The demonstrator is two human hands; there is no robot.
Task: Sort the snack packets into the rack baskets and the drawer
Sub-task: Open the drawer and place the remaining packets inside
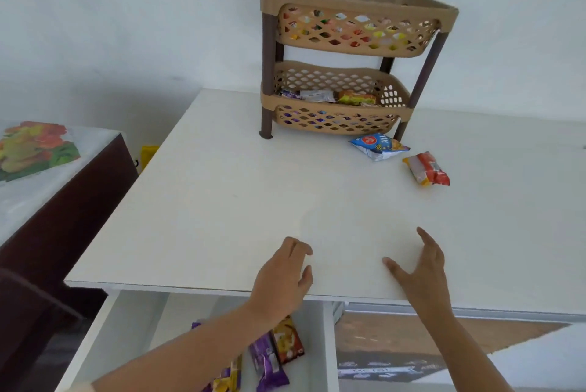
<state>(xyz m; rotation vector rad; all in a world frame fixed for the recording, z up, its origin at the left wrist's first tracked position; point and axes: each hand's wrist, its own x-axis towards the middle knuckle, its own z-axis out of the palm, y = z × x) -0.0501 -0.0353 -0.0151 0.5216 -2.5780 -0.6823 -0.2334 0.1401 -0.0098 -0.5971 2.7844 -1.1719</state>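
Fingers [426, 241] of right hand [421, 277] spread wide over bare table [222, 201], holding nothing. Left hand [282, 277] half curled, also without a packet, poised above near table edge. Below that edge, open drawer [133, 322] with purple packets [266, 363] and a red-brown packet [288, 344] inside. Farther back on table, well apart from both hands: blue packet [379, 146] just beside rack [345, 58] foot, red-orange packet [426, 168] near it to the right. Lower basket [336, 119] partly filled with packets, upper basket [355, 30] showing coloured wrappers through its lattice. Rack set against white wall at back of table.
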